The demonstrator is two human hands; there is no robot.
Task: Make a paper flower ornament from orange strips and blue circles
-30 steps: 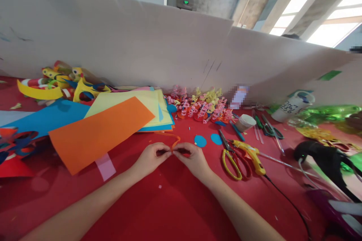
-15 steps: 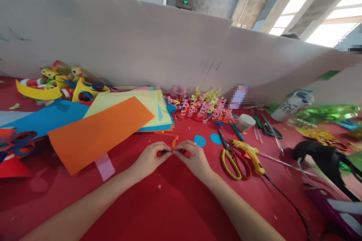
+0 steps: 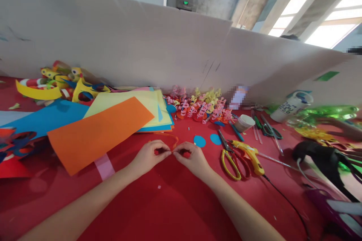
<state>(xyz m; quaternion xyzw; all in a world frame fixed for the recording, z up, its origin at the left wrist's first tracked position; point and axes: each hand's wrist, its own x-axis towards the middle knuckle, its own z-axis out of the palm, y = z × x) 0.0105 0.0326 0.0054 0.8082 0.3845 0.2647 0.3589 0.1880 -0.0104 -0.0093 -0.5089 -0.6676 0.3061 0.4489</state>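
Observation:
A narrow orange paper strip is pinched between my two hands, its free end curving away over the red table. My left hand closes thumb and forefinger on it from the left. From the right, my right hand grips it the same way, the fingertips of both hands almost touching. The pinched part is mostly hidden by the fingers. Blue paper discs lie just beyond my right hand. Scissors with yellow and red handles and a yellow glue gun rest to its right.
An orange sheet lies across stacked coloured sheets at left. Curled pink and yellow paper pieces stand at the back, before a pale partition. At right are a white cup, a marked white container and the glue gun's cord.
Both hands stay in nearly the same place, fingertips slightly shifted on the orange strip, whose visible end sits lower. At the far right, another person's blurred hand has come into view.

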